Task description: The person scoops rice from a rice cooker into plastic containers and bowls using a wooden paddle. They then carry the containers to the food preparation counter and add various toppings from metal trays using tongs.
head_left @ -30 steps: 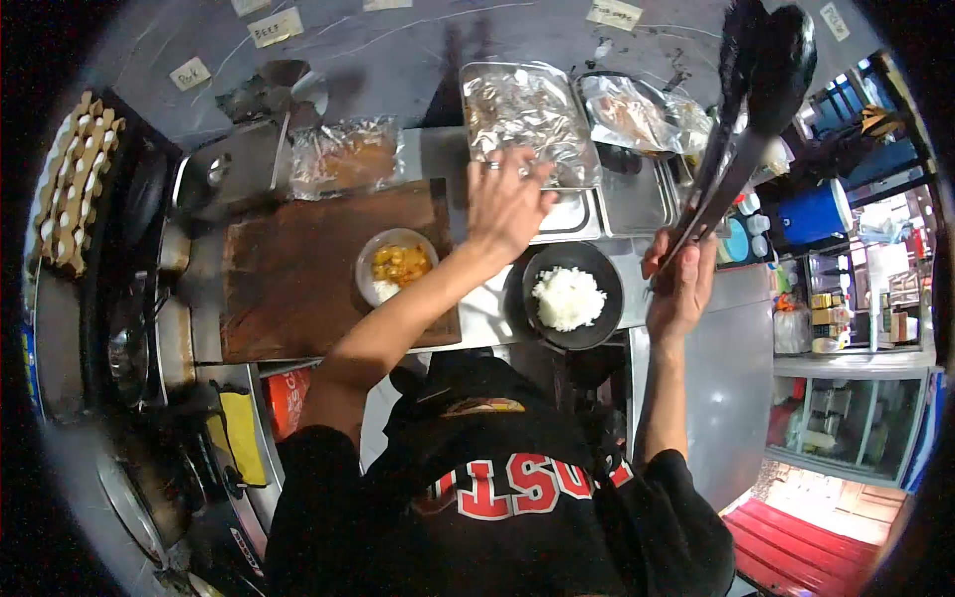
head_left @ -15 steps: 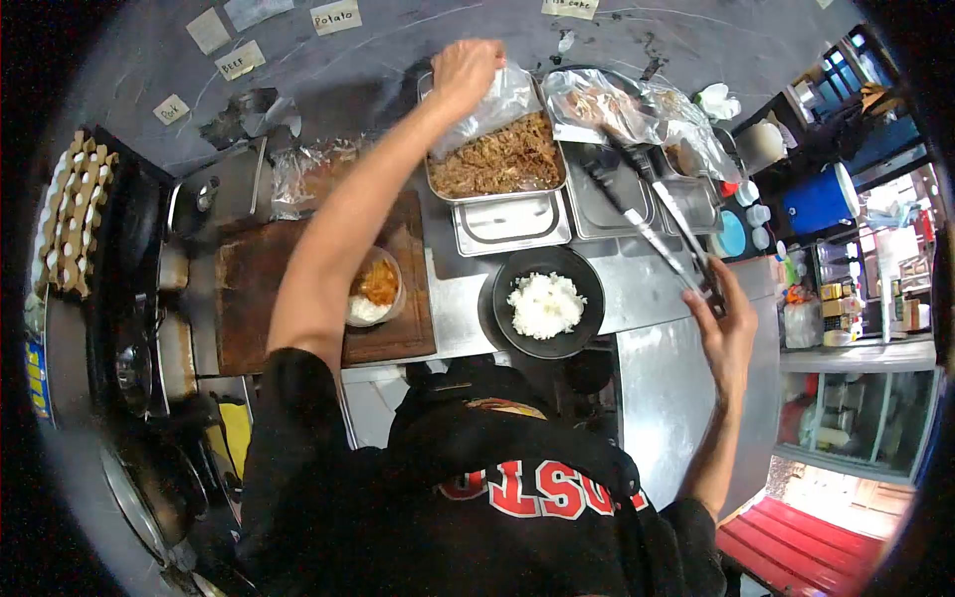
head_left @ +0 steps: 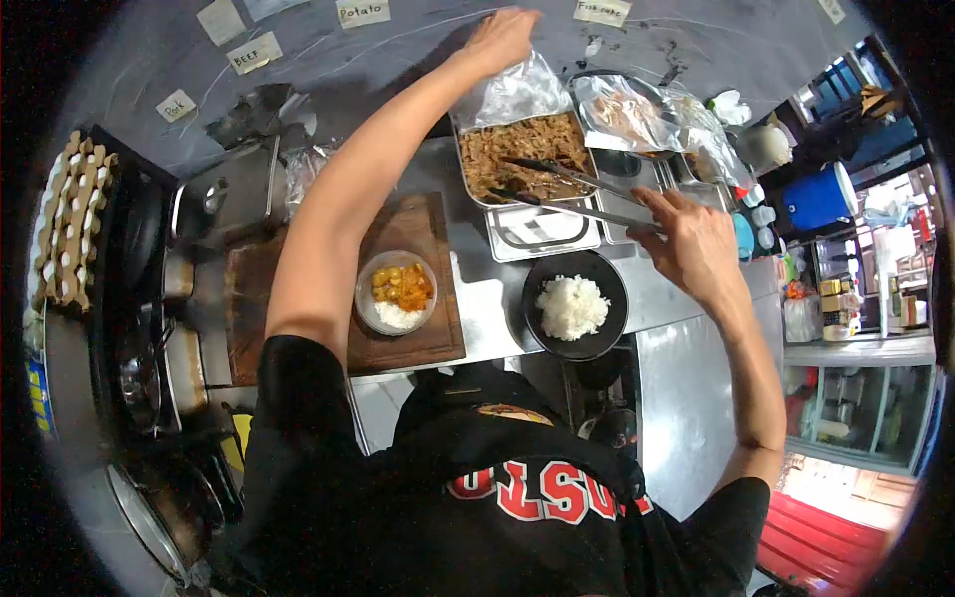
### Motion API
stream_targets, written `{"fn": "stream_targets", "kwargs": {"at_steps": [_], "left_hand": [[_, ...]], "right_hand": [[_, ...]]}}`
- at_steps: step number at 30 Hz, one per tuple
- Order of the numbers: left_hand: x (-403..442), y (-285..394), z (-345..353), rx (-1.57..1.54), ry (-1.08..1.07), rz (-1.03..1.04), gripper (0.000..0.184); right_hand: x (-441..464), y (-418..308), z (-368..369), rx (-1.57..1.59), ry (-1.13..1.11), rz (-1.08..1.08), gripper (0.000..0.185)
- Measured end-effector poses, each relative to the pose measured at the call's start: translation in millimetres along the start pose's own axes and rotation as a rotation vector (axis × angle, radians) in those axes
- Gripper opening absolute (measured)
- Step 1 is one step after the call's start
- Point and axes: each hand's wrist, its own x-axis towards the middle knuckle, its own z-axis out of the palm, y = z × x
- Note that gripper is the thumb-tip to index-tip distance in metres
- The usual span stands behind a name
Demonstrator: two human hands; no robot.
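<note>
Up at the far edge, my left hand [head_left: 504, 40] is closed on the top of a clear plastic sheet [head_left: 512, 92]. The sheet is lifted off a metal tray [head_left: 476, 202] of brown shredded meat [head_left: 532, 149], still covering its back part. My right hand [head_left: 694, 247] grips metal tongs [head_left: 612, 209] with black tips, their arms apart. The tips are over the meat near the tray's front; whether they touch it I cannot tell. Nearer me sits a black bowl [head_left: 537, 336] with a mound of white rice [head_left: 573, 306].
On the wooden cutting board [head_left: 438, 234] stands a round plastic container [head_left: 370, 318] with rice and orange-yellow food. Right of the meat are plastic-covered trays [head_left: 627, 111]. Egg cartons [head_left: 72, 219] stand far left, a blue bucket [head_left: 821, 204] far right. Paper labels [head_left: 256, 53] are on the wall.
My right hand has swung the tongs left, from the trays on the right to over the meat. My left hand has moved up and away with the plastic sheet, uncovering more meat.
</note>
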Motion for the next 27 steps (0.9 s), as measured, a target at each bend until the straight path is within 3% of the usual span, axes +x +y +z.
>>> {"fn": "stream_targets", "kwargs": {"at_steps": [4,6,10,11,12,14,16,18,22,23,24,26,27], "left_hand": [[-51,35,-47,-0.137,0.113,-0.015,0.043],[-91,19,-60,-0.084,0.262,0.052,0.029],[-219,1,-107,-0.103,-0.035,-0.327,0.038],[-257,-13,-106,-0.127,-0.082,-0.399,0.040],[-294,-24,-101,-0.151,-0.127,-0.473,0.042],[-347,-29,-103,-0.412,-0.337,-0.825,0.053],[-361,5,-120,-0.742,-0.387,-1.207,0.058],[-376,15,-119,-1.019,-0.419,-1.299,0.060],[-394,36,-113,-1.288,-0.268,-1.164,0.071],[-398,41,-115,-1.429,-0.196,-1.114,0.093],[-408,44,-110,-1.433,-0.192,-1.114,0.093],[-434,44,-88,-0.879,-0.070,-0.695,0.113],[-440,48,-79,-0.861,-0.055,-0.735,0.126]], "right_hand": [[26,-7,-8,-0.126,-0.077,-0.092,0.038],[38,-10,-5,-0.231,-0.042,-0.185,0.040],[53,-26,-12,-0.331,-0.057,-0.196,0.028],[56,-25,-12,-0.320,-0.093,-0.202,0.041],[58,-27,-11,-0.317,-0.096,-0.206,0.041],[63,-35,-10,-0.378,-0.137,-0.209,0.039],[61,-35,-3,-0.354,-0.101,-0.243,0.036],[56,-34,-1,-0.289,-0.076,-0.206,0.033],[45,-20,9,-0.211,-0.027,-0.130,0.029],[42,-16,8,-0.164,-0.055,-0.079,0.029],[39,-14,7,-0.117,-0.083,-0.029,0.029],[35,-13,3,-0.098,-0.110,0.021,0.030],[32,-12,3,-0.087,-0.101,0.051,0.030]]}}
